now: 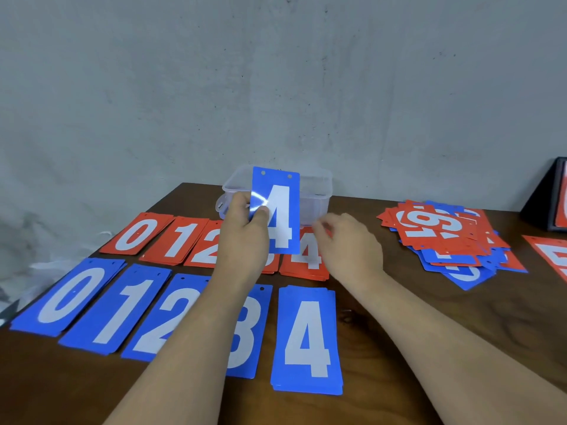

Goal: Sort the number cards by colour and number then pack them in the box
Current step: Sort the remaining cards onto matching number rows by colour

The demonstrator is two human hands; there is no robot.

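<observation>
The left hand [245, 231] pinches a blue 4 card [280, 214] upright (before the clear box [319, 191]); the right hand [346, 243] hovers, fingers loosely curled.

A plain room of unclear kind: dark wooden table [429, 317] against a bare, scuffed grey wall [276, 87].

Red pile [272, 265] mostly behind left hand [245, 237], number hidden; right-edge card [552, 259] cropped.

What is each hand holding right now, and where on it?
Left hand pinches the blue 4 card by its left edge; right hand holds nothing.
</observation>
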